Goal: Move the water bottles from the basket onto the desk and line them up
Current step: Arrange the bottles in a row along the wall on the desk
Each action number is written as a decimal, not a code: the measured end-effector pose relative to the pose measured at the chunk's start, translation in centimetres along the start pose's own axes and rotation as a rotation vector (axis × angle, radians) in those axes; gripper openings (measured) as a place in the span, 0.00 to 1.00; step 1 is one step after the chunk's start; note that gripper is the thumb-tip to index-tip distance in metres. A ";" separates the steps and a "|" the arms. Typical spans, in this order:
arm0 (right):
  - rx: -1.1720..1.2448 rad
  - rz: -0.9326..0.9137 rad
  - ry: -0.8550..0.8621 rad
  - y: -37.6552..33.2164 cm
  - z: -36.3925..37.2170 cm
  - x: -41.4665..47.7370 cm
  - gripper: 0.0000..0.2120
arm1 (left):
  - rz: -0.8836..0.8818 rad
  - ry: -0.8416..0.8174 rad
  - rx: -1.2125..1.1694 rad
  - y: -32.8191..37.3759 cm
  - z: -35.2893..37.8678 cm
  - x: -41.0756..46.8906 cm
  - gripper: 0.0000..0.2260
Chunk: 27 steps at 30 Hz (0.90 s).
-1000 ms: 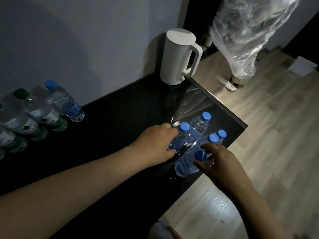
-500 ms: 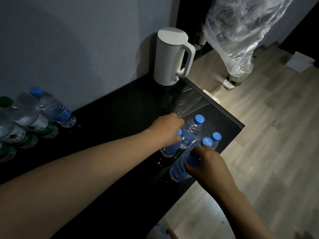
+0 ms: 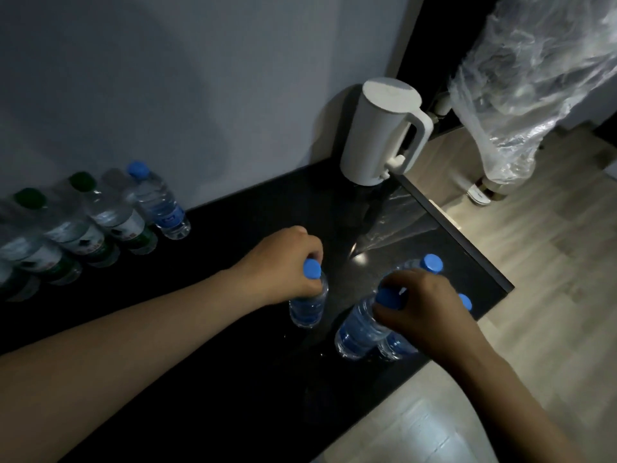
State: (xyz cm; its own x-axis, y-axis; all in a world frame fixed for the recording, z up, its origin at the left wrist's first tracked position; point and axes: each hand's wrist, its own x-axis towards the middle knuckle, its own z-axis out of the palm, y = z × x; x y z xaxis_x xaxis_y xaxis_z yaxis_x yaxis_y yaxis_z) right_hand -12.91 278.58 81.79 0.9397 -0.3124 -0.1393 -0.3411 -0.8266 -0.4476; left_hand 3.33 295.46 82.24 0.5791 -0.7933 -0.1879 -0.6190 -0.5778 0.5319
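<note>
Near the right edge of the black desk [image 3: 253,379], the right hand [image 3: 424,309] grips a blue-capped bottle [image 3: 359,334] by its neck; the left hand [image 3: 283,262] clasps another bottle [image 3: 307,307] just left. More bottles [image 3: 100,222] line the far left wall [image 3: 167,95], a white kettle [image 3: 384,132] far right.

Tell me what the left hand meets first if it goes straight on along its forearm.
Gripping a clear blue-capped water bottle, the left hand faces bare black desk, then probably the white handled kettle; depth unclear.
</note>
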 end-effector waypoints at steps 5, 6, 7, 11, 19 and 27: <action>-0.037 -0.152 -0.013 -3.6 -1.0 5.2 0.12 | -0.101 0.064 -0.009 -3.7 -3.1 -3.4 0.09; -0.056 -0.191 -0.013 -4.4 -1.1 6.4 0.13 | -0.122 0.081 -0.018 -4.5 -3.6 -4.1 0.09; -0.079 -0.229 -0.007 -5.3 -1.2 7.6 0.13 | -0.141 0.099 -0.028 -5.2 -4.0 -4.8 0.09; -0.120 -0.338 -0.002 -9.1 -1.0 12.7 0.13 | -0.216 0.183 -0.051 -8.1 -5.3 -7.1 0.08; -0.149 -0.499 -0.103 -15.6 1.9 22.2 0.12 | -0.366 0.342 -0.171 -12.4 -6.5 -10.5 0.08; -0.203 -0.560 -0.178 -20.1 5.7 28.8 0.13 | -0.457 0.380 -0.212 -14.7 -7.3 -12.8 0.10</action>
State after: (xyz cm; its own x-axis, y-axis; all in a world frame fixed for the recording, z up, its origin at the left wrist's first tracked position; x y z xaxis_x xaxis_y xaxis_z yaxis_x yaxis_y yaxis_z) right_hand 21.16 288.85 81.75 0.9610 0.2633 -0.0848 0.2238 -0.9202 -0.3211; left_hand 8.87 315.47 82.81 0.9324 -0.3293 -0.1489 -0.1685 -0.7607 0.6269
